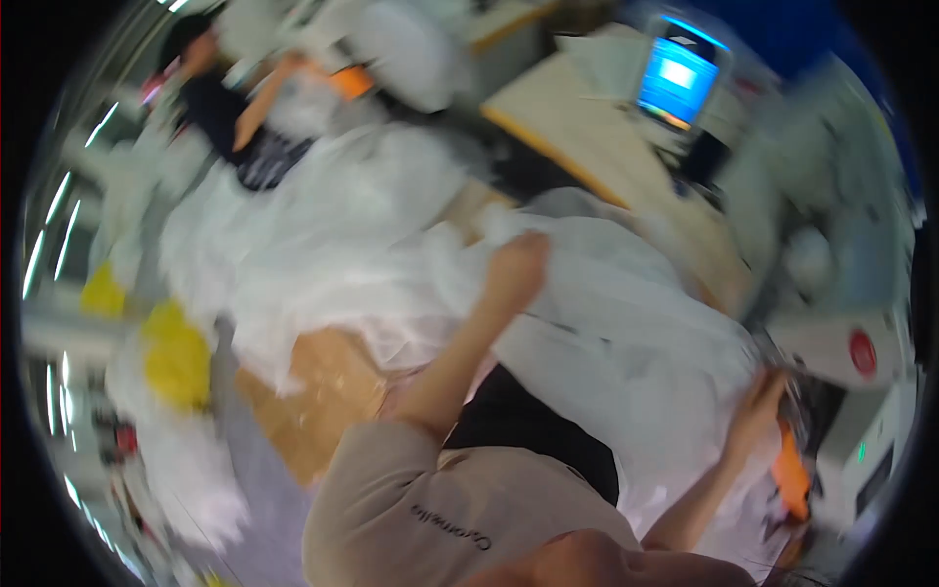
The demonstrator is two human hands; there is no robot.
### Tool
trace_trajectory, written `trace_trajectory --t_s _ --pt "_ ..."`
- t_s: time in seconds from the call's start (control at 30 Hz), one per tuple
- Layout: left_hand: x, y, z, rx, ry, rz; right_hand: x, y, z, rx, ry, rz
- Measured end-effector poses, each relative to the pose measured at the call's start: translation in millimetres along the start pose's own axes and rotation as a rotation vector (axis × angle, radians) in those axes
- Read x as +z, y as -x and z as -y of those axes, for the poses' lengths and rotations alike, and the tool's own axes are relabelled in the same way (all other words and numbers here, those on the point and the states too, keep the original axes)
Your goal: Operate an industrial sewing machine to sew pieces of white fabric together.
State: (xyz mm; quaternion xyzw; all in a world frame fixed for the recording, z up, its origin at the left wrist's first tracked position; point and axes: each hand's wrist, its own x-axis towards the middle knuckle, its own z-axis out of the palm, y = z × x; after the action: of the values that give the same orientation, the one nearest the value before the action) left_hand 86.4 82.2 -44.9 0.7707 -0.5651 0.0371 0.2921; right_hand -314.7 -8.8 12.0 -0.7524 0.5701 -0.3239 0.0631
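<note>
A large, thin white fabric (626, 333) spreads over my lap and runs from one hand to the other, with loose folds. My left hand (518, 269) is closed in a fist and grips a bunched part of it, raised near the middle of the view. On the right, my right hand (755, 411) rests at the fabric's edge, close beside a white sewing machine (831, 347). Blur hides how its fingers are bent. An orange piece (792, 474) lies just past that hand, its kind unclear.
A wooden-edged table (558, 108) stands ahead, bearing a lit screen device (680, 78). More white fabric (313, 235) is heaped to the left, beside brown cardboard (333, 391) and a yellow bundle (178, 357). Another person (220, 108) in dark clothes works at the far left.
</note>
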Motion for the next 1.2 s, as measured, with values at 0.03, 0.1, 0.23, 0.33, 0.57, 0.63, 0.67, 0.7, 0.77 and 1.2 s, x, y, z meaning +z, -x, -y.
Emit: trace_trajectory --t_s 0.03,0.1,0.23,0.33,0.57,0.63,0.67,0.7,0.77,1.2 --pt "-3 3 4 -0.001 0.041 -0.077 -5 -1 20 0.178 -0.323 -0.002" --pt "-19 -2 -13 -0.182 0.069 0.023 -2 -4 3 0.16 -0.568 -0.139" --pt "-21 -19 -14 0.015 0.369 -0.052 -24 -10 23 0.106 -0.335 -0.036" --pt "-30 -50 -49 0.195 0.426 0.031 -52 -1 16 0.266 -0.623 -0.119" --pt "-31 -53 -95 0.024 0.81 0.556 -72 43 -24 0.643 -0.58 -0.184" --pt "-38 -48 -117 0.11 0.716 0.538 -84 42 -24 0.872 -0.375 -0.338" --pt "-31 -54 -141 0.149 0.594 0.476 -86 39 -27 0.864 -0.384 -0.312" --pt "-14 -59 -152 0.247 0.587 0.374 -87 36 -32 0.563 0.096 -0.387" --pt "17 -70 -154 0.329 0.538 0.233 -82 27 -39 0.186 0.509 -0.448" --pt "-51 50 116 -0.14 -0.307 -0.497 -90 43 -213 0.019 0.699 -0.115"
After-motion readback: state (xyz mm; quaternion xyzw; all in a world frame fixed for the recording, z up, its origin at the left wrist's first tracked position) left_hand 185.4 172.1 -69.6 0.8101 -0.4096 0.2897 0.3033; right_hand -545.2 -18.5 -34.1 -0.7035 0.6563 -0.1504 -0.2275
